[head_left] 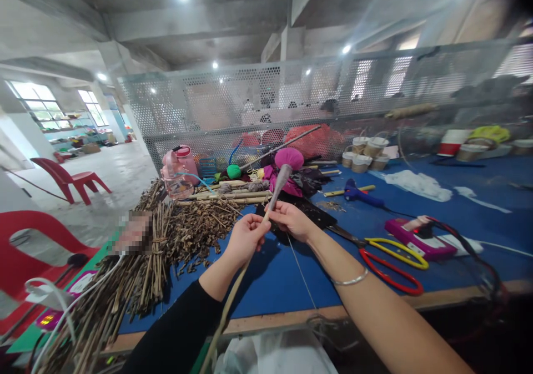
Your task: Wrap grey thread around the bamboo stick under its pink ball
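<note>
My left hand (pixel 245 237) is closed round a long thin stem (pixel 233 293) that runs from the bottom of the view up to a grey fuzzy tip (pixel 283 174). Just right of it, my right hand (pixel 291 218) pinches the same stem below the tip. A thin wire (pixel 302 277) trails down from my right hand toward the table edge. Both hands hover above the blue table (pixel 283 279). My left arm wears a black sleeve, my right wrist a silver bangle (pixel 352 279).
Bundles of dried twigs (pixel 137 268) lie at the left. Red-and-yellow-handled scissors (pixel 391 260), a pink device (pixel 416 238) and a blue glue gun (pixel 362 193) sit to the right. A pink jug (pixel 179 168), yarn balls and small baskets (pixel 366 152) line the mesh fence. Red chairs (pixel 69 180) stand left.
</note>
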`<state>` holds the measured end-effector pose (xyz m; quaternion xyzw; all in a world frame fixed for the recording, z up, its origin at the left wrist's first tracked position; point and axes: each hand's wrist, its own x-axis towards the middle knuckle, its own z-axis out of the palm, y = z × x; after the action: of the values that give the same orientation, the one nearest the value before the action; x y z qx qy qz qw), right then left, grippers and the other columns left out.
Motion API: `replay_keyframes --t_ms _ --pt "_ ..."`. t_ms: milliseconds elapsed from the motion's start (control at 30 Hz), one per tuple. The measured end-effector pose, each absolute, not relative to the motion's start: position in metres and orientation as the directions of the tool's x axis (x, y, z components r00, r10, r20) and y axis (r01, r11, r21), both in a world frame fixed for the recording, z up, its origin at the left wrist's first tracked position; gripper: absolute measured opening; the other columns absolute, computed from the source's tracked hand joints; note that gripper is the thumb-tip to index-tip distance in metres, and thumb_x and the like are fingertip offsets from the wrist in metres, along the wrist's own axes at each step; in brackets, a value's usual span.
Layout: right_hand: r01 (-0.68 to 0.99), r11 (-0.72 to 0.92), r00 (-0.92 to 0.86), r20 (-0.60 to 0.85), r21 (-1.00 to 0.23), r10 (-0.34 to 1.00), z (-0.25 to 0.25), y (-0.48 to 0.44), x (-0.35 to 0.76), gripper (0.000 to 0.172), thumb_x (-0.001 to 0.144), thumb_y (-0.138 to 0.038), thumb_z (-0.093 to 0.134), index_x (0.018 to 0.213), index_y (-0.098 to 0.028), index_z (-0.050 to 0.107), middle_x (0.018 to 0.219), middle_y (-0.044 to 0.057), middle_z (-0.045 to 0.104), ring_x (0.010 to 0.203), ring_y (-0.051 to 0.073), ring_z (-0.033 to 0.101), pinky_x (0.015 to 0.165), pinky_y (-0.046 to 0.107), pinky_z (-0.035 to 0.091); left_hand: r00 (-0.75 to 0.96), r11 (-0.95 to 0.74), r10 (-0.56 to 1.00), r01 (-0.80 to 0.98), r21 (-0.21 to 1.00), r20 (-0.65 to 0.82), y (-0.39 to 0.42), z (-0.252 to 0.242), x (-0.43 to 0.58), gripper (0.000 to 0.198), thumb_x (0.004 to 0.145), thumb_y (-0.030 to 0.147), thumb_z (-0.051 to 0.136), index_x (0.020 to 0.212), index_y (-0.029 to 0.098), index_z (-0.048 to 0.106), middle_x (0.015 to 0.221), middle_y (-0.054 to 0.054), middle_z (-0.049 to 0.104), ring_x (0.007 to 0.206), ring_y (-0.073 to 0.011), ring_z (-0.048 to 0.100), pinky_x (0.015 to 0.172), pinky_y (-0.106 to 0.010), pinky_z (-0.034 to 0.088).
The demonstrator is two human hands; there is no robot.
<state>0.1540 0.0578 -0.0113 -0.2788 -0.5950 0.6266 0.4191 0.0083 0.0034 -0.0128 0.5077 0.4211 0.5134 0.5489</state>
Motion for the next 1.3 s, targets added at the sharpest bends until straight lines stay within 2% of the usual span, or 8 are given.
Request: replay_keyframes --t_ms 367,533,667,733,900,1033,1133,1300 --pt "-0.197 0.054 -0.476 0.144 -0.979 0.868 -0.013 0.058 0.154 0.031 0.069 -0.039 0.068 0.086 -0.015 0.058 0.042 -0.011 0.030 0.033 0.002 0.014 0.034 0.022 0.005 0.049 -0.072 0.996 -0.105 0.992 0.078 -0.002 -0.007 0.010 0.031 0.065 0.040 0.067 0.073 0.016 0.048 0.047 0.007 0.050 0.030 -0.0034 0.037 0.029 -0.015 0.027" --pt "-0.216 0.033 -0.532 0.146 -0.976 0.834 -0.017 0.057 0.150 0.032 0.066 -0.038 0.070 0.081 -0.014 0.056 0.052 -0.006 0.048 0.034 0.001 0.019 0.035 0.021 0.006 0.289 0.289 0.930 -0.186 0.939 -0.229 0.004 0.010 0.003 0.019 0.064 0.018 0.064 0.079 0.014 0.053 0.068 -0.003 0.063 0.047 -0.0081 0.055 0.041 -0.017 0.040" --pt "-0.219 0.033 -0.531 0.148 -0.975 0.835 -0.015 0.053 0.147 0.033 0.067 -0.039 0.069 0.083 -0.014 0.055 0.057 -0.004 0.053 0.035 0.001 0.024 0.036 0.020 0.007 0.317 0.423 0.883 -0.220 0.879 -0.345 0.015 0.020 -0.003 0.010 0.070 0.021 0.050 0.071 0.012 0.055 0.058 0.000 0.056 0.037 -0.0041 0.041 0.032 -0.015 0.025" --pt "-0.202 0.043 -0.533 0.147 -0.978 0.833 -0.014 0.052 0.147 0.033 0.068 -0.039 0.069 0.084 -0.014 0.056 0.056 -0.004 0.052 0.035 0.001 0.024 0.036 0.020 0.008 0.356 0.444 0.861 -0.177 0.879 -0.363 0.018 0.023 -0.007 0.017 0.073 0.026 0.048 0.071 0.011 0.056 0.058 -0.001 0.056 0.040 -0.0056 0.044 0.037 -0.017 0.031" --pt "-0.219 0.045 -0.527 0.157 -0.975 0.835 -0.016 0.052 0.146 0.032 0.066 -0.038 0.070 0.082 -0.014 0.056 0.052 -0.006 0.047 0.035 0.001 0.021 0.036 0.020 0.008 0.405 0.311 0.851 0.124 0.942 -0.334 0.013 0.031 -0.022 0.036 0.069 0.044 0.062 0.086 0.013 0.059 0.085 -0.007 0.066 0.070 -0.0145 0.061 0.062 -0.024 0.044" --pt "-0.276 0.000 -0.521 0.150 -0.961 0.840 -0.015 0.054 0.151 0.032 0.065 -0.035 0.070 0.083 -0.014 0.055 0.045 -0.010 0.034 0.035 0.002 0.016 0.035 0.020 0.006 0.379 0.254 0.877 0.154 0.955 -0.294 -0.004 0.028 -0.032 0.043 0.071 0.053 0.057 0.086 0.013 0.057 0.080 -0.007 0.066 0.063 -0.0132 0.059 0.057 -0.024 0.043" --pt "-0.280 -0.053 -0.544 0.113 -0.958 0.831 -0.014 0.053 0.152 0.031 0.065 -0.033 0.069 0.083 -0.014 0.052 0.045 -0.012 0.028 0.036 0.002 0.013 0.035 0.020 0.006 0.476 0.303 0.815 0.134 0.943 -0.330 -0.018 0.014 -0.032 0.037 0.065 0.037 0.067 0.091 0.013 0.055 0.068 -0.004 0.064 0.052 -0.0104 0.056 0.047 -0.020 0.039" --pt "-0.275 -0.155 -0.580 0.035 -0.949 0.814 -0.013 0.044 0.144 0.028 0.070 -0.034 0.064 0.081 -0.019 0.043 0.047 -0.012 0.027 0.038 0.003 0.013 0.035 0.017 0.007 0.177 0.143 0.967 0.221 0.965 -0.184 -0.038 -0.011 -0.015 0.026 0.069 0.030 0.061 0.088 0.014 0.053 0.070 -0.002 0.063 0.041 -0.0065 0.050 0.036 -0.017 0.031"
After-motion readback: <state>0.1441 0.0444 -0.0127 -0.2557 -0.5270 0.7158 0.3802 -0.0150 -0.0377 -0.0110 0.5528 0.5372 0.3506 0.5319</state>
